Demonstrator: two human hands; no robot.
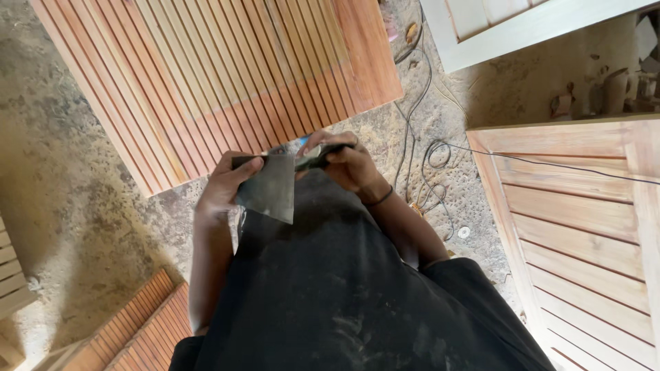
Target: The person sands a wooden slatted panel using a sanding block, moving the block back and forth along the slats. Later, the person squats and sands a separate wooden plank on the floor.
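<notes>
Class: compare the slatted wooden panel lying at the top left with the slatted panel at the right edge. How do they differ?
The left panel has narrow, closely packed reddish slats; the right panel has wide, paler slats. The left panel's slats run up the picture; the right panel's run across. A thin cable crosses the right panel, none the left. Both are wooden.

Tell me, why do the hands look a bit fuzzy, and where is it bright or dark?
In the head view the left hand and right hand look soft and smeared, as does the grey sheet they hold; the slatted wooden panel on the floor is sharper and evenly lit; the dusty floor darkens into shadow at lower left; the pale frame at top right is brightest.
</notes>
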